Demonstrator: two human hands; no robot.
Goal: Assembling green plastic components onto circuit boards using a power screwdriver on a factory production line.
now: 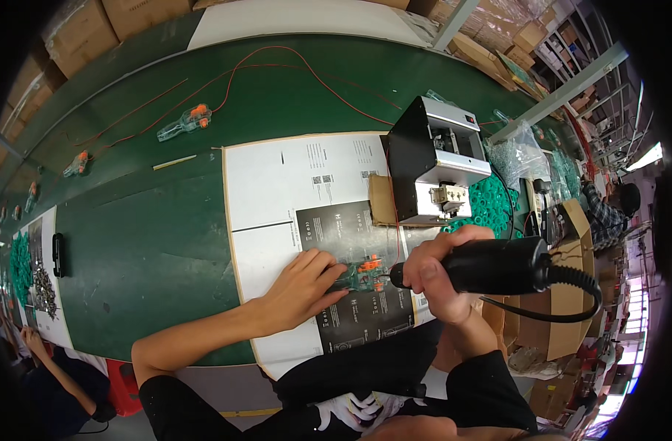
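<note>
My left hand [300,288] is closed on the left end of a clear greenish plastic part with orange pieces [370,273], holding it flat on the printed sheet [266,187]. My right hand [437,283] is wrapped round a black electric screwdriver [497,264], which lies nearly level. Its tip points left and meets the right end of the plastic part; whether it sits on a screw is too small to tell. A thin red wire runs over the bench to the part's area.
Behind my right hand stands a black and silver machine [442,165], beside a pile of green rings [490,204]. Similar clear and orange parts [185,123] lie at the back left. A black marker [58,254] lies left, near a co-worker's hand [36,344]. A cardboard box [563,316] stands right.
</note>
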